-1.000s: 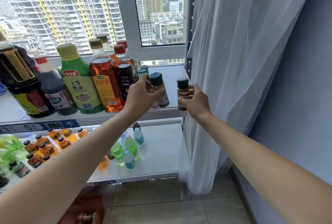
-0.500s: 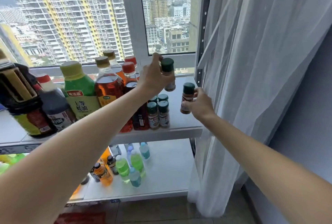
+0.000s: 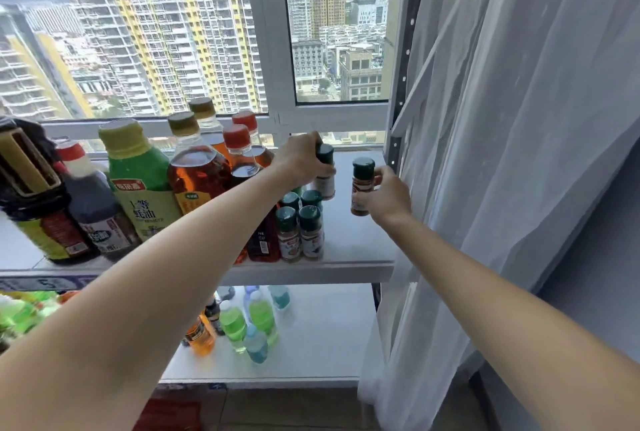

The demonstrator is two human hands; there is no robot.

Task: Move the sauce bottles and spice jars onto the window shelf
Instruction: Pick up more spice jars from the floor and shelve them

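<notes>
My left hand (image 3: 300,160) grips a green-capped spice jar (image 3: 325,178) with a pale label, held above the back of the white window shelf (image 3: 356,243). A second green-capped jar of red spice (image 3: 360,185) is held by my right hand (image 3: 388,196) near the shelf's right end. Several more green-capped spice jars (image 3: 300,230) stand grouped on the shelf just below my left hand. Tall sauce and oil bottles (image 3: 194,167) fill the shelf to the left, among them a green-labelled one (image 3: 142,188) and a large dark one (image 3: 34,195).
A lower shelf (image 3: 325,333) carries small green, blue and orange drink bottles (image 3: 242,323). A white sheer curtain (image 3: 502,153) hangs close on the right, beside the rack's perforated upright post (image 3: 407,50). The window (image 3: 332,36) lies behind the shelf.
Both hands have carried their jars further back and up over the shelf. The left jar now sits lower in my grip, closer to the shelf; the view moved nearer.
</notes>
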